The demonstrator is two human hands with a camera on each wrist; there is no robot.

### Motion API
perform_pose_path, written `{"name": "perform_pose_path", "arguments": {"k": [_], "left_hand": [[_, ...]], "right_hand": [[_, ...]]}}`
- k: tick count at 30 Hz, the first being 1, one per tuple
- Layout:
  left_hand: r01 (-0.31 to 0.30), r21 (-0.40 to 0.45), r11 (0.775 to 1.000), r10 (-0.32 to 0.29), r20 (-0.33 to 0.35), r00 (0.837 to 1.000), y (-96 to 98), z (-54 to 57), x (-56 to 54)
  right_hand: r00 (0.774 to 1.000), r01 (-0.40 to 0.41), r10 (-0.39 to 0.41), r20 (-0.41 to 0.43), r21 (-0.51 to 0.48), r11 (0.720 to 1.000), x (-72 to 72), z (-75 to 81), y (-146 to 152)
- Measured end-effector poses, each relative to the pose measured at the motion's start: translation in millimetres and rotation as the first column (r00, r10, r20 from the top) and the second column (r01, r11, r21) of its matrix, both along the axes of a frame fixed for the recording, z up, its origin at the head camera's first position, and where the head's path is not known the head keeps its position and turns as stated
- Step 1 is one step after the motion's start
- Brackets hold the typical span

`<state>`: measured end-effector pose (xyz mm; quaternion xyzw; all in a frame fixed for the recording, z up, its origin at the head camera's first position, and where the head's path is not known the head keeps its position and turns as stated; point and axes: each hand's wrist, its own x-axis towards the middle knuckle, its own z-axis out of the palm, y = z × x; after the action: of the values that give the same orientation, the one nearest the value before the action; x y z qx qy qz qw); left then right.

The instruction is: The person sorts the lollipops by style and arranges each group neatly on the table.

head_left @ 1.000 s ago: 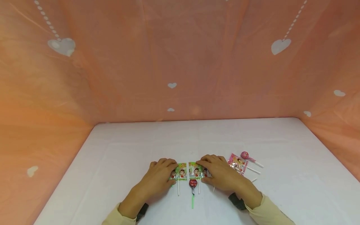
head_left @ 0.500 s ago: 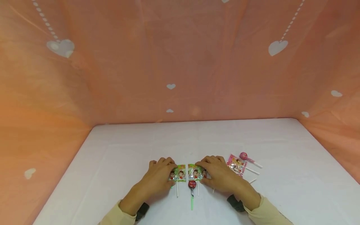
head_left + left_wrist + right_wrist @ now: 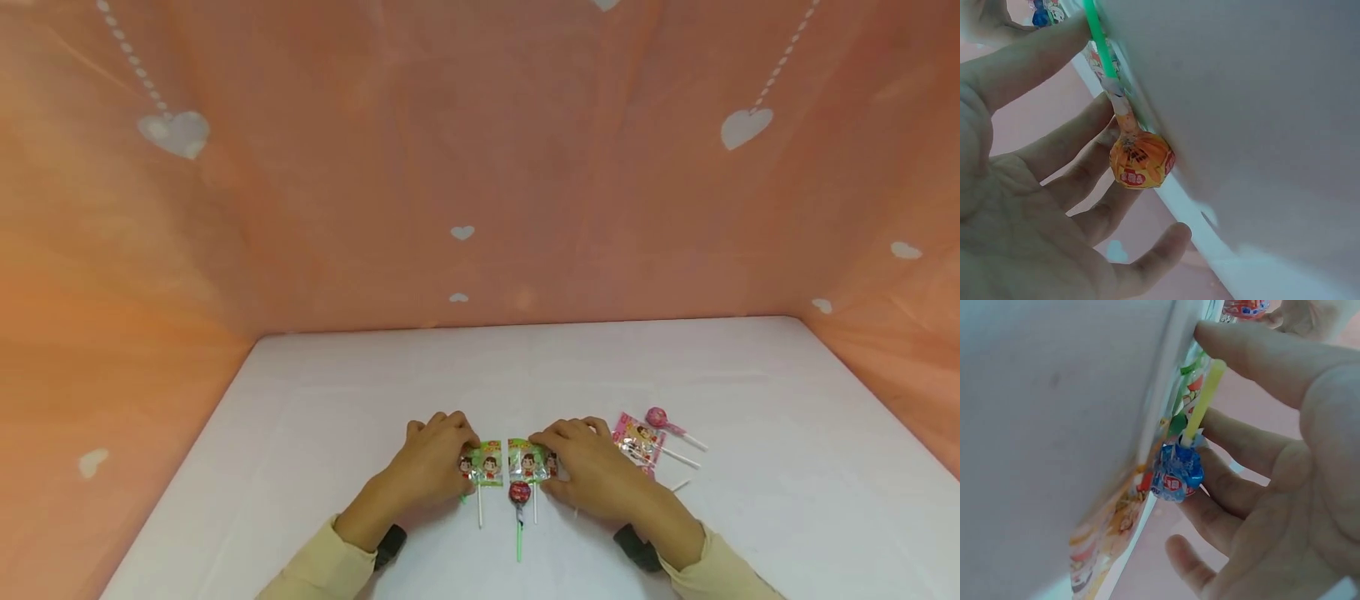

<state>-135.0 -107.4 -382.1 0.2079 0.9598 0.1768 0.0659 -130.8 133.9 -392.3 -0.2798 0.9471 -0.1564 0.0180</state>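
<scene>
Two flat lollipops in green wrappers lie side by side with a narrow gap between them, their white sticks toward me. My left hand (image 3: 431,462) holds the left green-wrapped lollipop (image 3: 488,464), index finger at its top edge and thumb low. My right hand (image 3: 592,467) holds the right green-wrapped lollipop (image 3: 525,461) in the same way. Under the left palm is an orange ball lollipop (image 3: 1141,164) with a green stick. A blue ball lollipop (image 3: 1175,475) with a yellow stick lies under the right palm. Below the gap sits a red ball lollipop (image 3: 520,492).
Right of the right hand lie a pink flat lollipop (image 3: 636,437) and a pink ball lollipop (image 3: 656,417); another stick shows past the wrist. An orange-patterned wrapper (image 3: 1104,544) is beside the blue one. White cloth (image 3: 375,375) covers the table, with orange curtain (image 3: 510,167) around it.
The head view has shifted slightly. Against the table, the left hand's knuckles rise a little; the right hand and the lollipops keep their places.
</scene>
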Motion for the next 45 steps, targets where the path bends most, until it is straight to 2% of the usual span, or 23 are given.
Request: {"name": "perform_pose_path", "arguments": {"k": [9, 16, 23, 27, 34, 45], "left_hand": [[-0.004, 0.046, 0.999, 0.003, 0.031, 1.0, -2.5, -0.7, -5.7], [-0.008, 0.041, 0.999, 0.006, 0.058, 0.998, -3.6, -0.8, -6.5], [-0.01, 0.019, 1.0, 0.011, -0.005, 1.0, 1.8, -2.2, -9.1], [-0.022, 0.0, 1.0, 0.022, -0.008, 1.0, 4.3, -3.6, -9.7], [-0.01, -0.041, 0.999, 0.009, -0.045, 0.999, 6.7, -2.9, -10.7], [-0.001, -0.001, 1.0, 0.001, -0.096, 0.995, 1.2, 1.6, -14.7]], "right_hand": [[0.999, -0.015, 0.015, -0.03, 0.014, 1.0, -3.0, -2.9, 2.5], [1.0, -0.014, 0.014, -0.008, 0.019, 1.0, -4.2, 0.0, 1.7], [1.0, -0.015, 0.015, -0.019, 0.023, 1.0, -4.8, 3.4, 0.6], [1.0, -0.014, 0.015, -0.014, 0.034, 0.999, -3.9, 2.4, 1.5], [1.0, -0.001, 0.002, -0.015, 0.032, 0.999, -1.0, 2.0, 2.1], [1.0, 0.01, -0.01, -0.009, 0.042, 0.999, -1.6, 2.1, 0.8]]}}
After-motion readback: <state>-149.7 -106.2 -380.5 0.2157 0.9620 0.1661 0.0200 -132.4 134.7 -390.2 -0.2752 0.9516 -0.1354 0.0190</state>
